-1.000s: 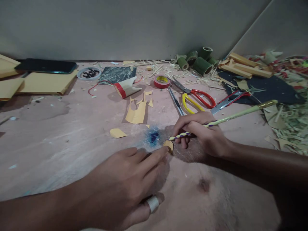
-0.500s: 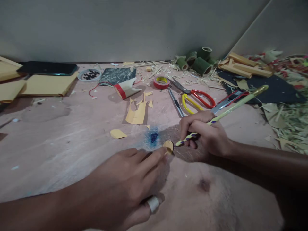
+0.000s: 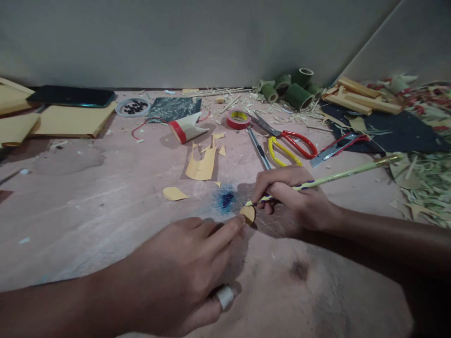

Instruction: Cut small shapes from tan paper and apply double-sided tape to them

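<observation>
My right hand [image 3: 287, 195] is closed in a writing grip round a pale green pencil [image 3: 338, 176] with dark purple spots and a gold-coloured end. The pencil's tip is at the upper edge of a small rounded piece of yellow paper [image 3: 249, 215]; I cannot tell whether it touches. With its fingertips, my left hand [image 3: 193, 270] holds that piece against the table, covering its left part. White tape wraps the left thumb. Just beyond the piece lies a dark blue stain [image 3: 226, 199]. A leaf-shaped yellow cutout [image 3: 175, 193] rests to the left, below a larger cut paper piece [image 3: 202, 163].
Scissors [image 3: 294, 144], a slim cutter knife [image 3: 260, 149], a wider cutter [image 3: 333, 150] and red tape [image 3: 238, 119] lie beyond my right hand. Farther back are green bamboo tubes [image 3: 299, 96], a red-banded paper tube [image 3: 186, 128] and a phone [image 3: 72, 96]. Shavings [image 3: 428, 180] pile up at right.
The pencil tip has moved left and up, from the paper piece's right side to its upper edge. The pencil's shaft now slants lower. My left hand stays in place.
</observation>
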The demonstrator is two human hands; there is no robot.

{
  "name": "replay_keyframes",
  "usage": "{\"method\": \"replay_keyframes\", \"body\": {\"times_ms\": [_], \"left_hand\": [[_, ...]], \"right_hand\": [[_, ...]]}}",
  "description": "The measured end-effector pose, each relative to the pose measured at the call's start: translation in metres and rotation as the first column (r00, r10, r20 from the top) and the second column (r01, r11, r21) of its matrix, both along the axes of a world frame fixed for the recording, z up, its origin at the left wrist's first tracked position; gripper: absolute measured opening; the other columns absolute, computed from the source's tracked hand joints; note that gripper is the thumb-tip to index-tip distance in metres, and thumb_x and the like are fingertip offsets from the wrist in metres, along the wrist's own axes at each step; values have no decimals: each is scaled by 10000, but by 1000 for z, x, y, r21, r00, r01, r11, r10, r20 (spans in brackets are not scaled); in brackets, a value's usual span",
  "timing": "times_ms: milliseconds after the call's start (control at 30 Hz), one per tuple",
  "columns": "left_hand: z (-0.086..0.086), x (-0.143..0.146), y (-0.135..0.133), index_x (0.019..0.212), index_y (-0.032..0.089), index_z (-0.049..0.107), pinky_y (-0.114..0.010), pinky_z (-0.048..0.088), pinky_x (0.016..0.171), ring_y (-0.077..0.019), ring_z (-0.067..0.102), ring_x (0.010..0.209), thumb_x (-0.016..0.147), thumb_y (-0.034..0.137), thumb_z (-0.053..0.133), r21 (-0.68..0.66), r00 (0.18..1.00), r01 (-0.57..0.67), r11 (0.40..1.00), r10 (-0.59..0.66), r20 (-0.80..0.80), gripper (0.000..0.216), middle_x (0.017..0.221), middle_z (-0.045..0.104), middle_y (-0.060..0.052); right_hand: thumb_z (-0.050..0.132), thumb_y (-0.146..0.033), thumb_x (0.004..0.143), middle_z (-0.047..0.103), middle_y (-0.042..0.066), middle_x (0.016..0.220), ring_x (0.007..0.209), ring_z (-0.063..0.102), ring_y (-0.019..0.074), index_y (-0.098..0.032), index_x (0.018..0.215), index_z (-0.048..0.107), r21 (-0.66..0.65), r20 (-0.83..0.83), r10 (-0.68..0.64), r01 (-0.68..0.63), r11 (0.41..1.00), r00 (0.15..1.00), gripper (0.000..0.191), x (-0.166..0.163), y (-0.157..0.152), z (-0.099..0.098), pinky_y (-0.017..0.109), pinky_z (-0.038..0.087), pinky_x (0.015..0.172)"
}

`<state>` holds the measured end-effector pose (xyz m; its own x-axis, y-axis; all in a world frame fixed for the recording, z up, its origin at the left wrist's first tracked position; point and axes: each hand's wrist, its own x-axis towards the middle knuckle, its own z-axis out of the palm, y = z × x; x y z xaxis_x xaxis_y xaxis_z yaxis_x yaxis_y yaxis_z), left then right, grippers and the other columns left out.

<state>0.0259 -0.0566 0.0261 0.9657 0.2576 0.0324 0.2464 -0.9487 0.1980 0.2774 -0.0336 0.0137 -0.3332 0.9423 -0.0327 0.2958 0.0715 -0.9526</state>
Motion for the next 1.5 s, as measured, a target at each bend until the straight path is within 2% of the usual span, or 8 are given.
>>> {"method": "replay_keyframes", "body": {"times_ms": [167, 267, 467, 633, 800, 1200, 1400, 1500], "left_hand": [[0, -1, 0, 1215, 56, 683, -486, 635, 681, -313, 739, 829, 965, 310, 492, -24, 1000, -12, 1000, 12, -2, 404, 1417, 647, -234], [-1, -1, -1, 1255, 61, 660, -505, 637, 696, -335, 744, 883, 977, 318, 481, -27, 1000, -17, 999, 17, -4, 419, 1430, 639, -227], [-1, 0, 0, 1343, 108, 590, -534, 639, 736, -373, 730, 1036, 964, 312, 489, -73, 999, -22, 997, 20, -31, 441, 1548, 539, -223], [-3, 1, -2, 1371, 95, 563, -533, 630, 706, -378, 736, 1002, 963, 317, 505, -32, 999, -39, 999, 38, -39, 468, 1599, 463, -255], [-3, 2, -3, 1426, 72, 522, -533, 629, 708, -372, 735, 987, 978, 352, 496, -24, 997, -57, 998, 56, -55, 528, 1586, 474, -269], [-6, 0, -2, 1454, 36, 496, -558, 633, 756, -403, 728, 1049, 977, 340, 496, -3, 998, -51, 999, 51, -31, 566, 1564, 493, -288], [-4, 0, -4, 1446, 25, 501, -531, 626, 737, -382, 726, 1034, 984, 339, 483, 0, 998, -45, 999, 45, -55, 559, 1605, 431, -294], [-4, -1, -4, 1425, 43, 530, -509, 619, 739, -352, 722, 1008, 978, 342, 491, 2, 998, -40, 999, 40, -57, 539, 1586, 473, -269]], "right_hand": [[476, -163, 706, 582, 12, 476, 400, 498, 109, -194, 506, 633, -73, -37, -63, 60, 996, 997, 256, 5, -2, -1, 208, 337, 355], [479, -171, 748, 615, 18, 509, 397, 521, 117, -187, 567, 664, -89, -70, -111, 104, 991, 991, 259, 5, -1, -3, 218, 382, 370], [503, -177, 774, 626, 5, 536, 427, 557, 123, -170, 632, 693, -69, -67, -67, 62, 996, 996, 237, 1, 0, -2, 220, 438, 409], [489, -160, 788, 647, 5, 571, 459, 597, 124, -176, 678, 693, -62, -113, -127, 121, 991, 985, 232, 0, 0, -3, 215, 488, 442], [495, -163, 798, 695, 23, 611, 505, 637, 146, -178, 702, 729, -78, -114, -93, 85, 993, 989, 253, 0, 0, -4, 232, 527, 479], [479, -152, 793, 694, 14, 615, 503, 626, 133, -182, 694, 735, -27, -21, -69, 68, 997, 997, 277, -1, 0, -2, 227, 500, 477], [482, -156, 700, 595, 5, 468, 381, 502, 104, -193, 507, 648, -78, -23, -82, 80, 994, 996, 257, 1, 0, 1, 201, 353, 359], [483, -161, 730, 633, 21, 519, 397, 535, 120, -188, 565, 679, -87, -92, -127, 119, 989, 988, 257, 2, 1, 0, 224, 413, 381]]}}
